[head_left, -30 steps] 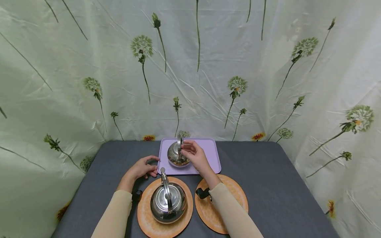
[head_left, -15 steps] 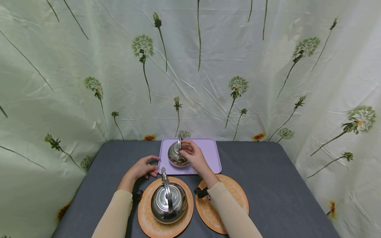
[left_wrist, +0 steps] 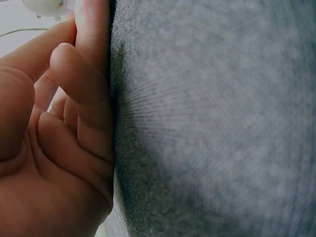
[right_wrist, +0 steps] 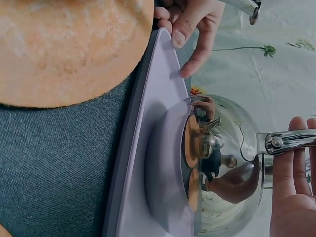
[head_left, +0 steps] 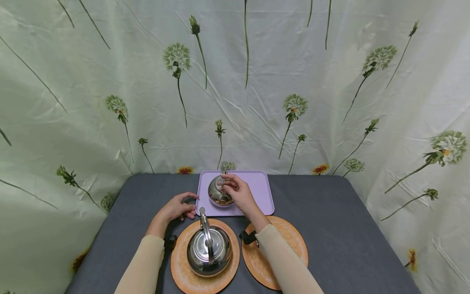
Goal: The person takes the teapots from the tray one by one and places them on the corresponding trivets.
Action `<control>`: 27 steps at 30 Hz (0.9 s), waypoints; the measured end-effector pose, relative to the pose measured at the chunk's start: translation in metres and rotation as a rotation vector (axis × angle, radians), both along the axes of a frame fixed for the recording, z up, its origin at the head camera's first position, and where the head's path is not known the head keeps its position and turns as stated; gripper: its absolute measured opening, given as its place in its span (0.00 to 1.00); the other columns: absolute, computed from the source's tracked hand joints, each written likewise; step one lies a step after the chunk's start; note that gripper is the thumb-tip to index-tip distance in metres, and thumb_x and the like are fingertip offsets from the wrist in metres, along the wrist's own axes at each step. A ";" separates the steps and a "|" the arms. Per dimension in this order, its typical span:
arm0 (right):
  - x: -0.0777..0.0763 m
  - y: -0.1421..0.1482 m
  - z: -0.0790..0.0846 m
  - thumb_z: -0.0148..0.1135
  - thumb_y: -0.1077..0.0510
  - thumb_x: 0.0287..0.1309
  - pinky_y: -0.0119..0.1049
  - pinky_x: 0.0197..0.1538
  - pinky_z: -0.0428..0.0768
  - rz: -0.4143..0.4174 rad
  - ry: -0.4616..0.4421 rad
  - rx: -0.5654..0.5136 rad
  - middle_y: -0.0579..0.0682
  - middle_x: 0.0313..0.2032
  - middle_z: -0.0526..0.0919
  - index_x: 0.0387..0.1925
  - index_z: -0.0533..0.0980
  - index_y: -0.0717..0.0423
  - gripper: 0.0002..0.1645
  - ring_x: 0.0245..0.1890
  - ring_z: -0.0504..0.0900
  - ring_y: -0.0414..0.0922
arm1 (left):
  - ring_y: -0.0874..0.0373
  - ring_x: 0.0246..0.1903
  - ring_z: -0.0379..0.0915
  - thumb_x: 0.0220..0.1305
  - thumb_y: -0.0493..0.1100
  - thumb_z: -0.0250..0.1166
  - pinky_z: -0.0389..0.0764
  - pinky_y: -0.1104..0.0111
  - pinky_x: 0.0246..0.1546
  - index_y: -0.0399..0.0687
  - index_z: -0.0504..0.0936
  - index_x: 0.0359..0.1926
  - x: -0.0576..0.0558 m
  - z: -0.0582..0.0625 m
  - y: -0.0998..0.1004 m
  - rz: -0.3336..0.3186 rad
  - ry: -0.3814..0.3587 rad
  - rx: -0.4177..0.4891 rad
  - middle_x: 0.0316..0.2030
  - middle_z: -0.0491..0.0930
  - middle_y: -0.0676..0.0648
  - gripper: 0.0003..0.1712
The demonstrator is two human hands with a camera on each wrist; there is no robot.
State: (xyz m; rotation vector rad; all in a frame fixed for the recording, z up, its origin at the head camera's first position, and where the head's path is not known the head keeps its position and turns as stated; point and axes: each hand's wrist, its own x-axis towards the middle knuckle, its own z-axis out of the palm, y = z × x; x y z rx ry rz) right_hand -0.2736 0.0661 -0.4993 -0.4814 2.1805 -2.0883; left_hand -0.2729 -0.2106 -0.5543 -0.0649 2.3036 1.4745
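A small shiny steel kettle (head_left: 219, 197) stands upright on a lilac tray (head_left: 257, 190) at the far side of the table. My right hand (head_left: 240, 194) is at its raised handle (right_wrist: 294, 142); in the right wrist view the nearly straight fingers pass behind the handle, while the thumb is out of sight there. With its fingers spread loosely, my left hand (head_left: 178, 207) rests at the tray's near left corner, touching the edge. Closer to me, a larger steel kettle (head_left: 209, 255) stands on a round orange mat (head_left: 180, 265), its handle up and spout pointing away.
A second round orange mat (head_left: 293, 245) lies to the right, partly under my right forearm. Dark grey cloth covers the table (head_left: 330, 228). Behind it hangs a pale curtain (head_left: 257, 102) printed with dandelions.
My right hand's fingers have shifted slightly left, from beside the small kettle's handle to reaching past it. The left hand, both kettles and the tray keep their places.
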 end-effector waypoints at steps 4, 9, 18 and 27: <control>0.000 0.000 0.000 0.60 0.66 0.75 0.33 0.56 0.84 -0.027 0.013 0.015 0.61 0.55 0.89 0.67 0.77 0.61 0.22 0.51 0.90 0.49 | 0.61 0.24 0.86 0.74 0.40 0.66 0.75 0.67 0.23 0.47 0.76 0.70 0.000 0.000 0.000 -0.001 0.003 -0.001 0.25 0.89 0.51 0.26; 0.001 0.000 -0.001 0.61 0.65 0.74 0.28 0.53 0.82 -0.077 0.032 0.037 0.59 0.55 0.90 0.64 0.80 0.60 0.20 0.53 0.89 0.45 | 0.61 0.24 0.86 0.75 0.40 0.66 0.75 0.66 0.23 0.47 0.76 0.70 0.002 0.001 0.001 0.000 0.005 -0.004 0.26 0.89 0.51 0.25; 0.004 -0.001 -0.001 0.62 0.67 0.73 0.29 0.52 0.85 -0.104 0.035 0.010 0.60 0.56 0.89 0.64 0.81 0.59 0.21 0.49 0.92 0.48 | 0.61 0.24 0.86 0.75 0.40 0.65 0.75 0.66 0.24 0.47 0.75 0.70 0.004 0.003 0.003 0.000 0.003 -0.007 0.27 0.89 0.51 0.25; 0.005 0.001 -0.001 0.63 0.68 0.71 0.25 0.47 0.83 -0.141 0.030 -0.006 0.61 0.55 0.90 0.63 0.82 0.59 0.21 0.54 0.89 0.52 | 0.61 0.24 0.86 0.75 0.40 0.65 0.74 0.66 0.24 0.46 0.76 0.70 0.003 0.003 0.002 -0.002 0.008 -0.003 0.26 0.89 0.51 0.25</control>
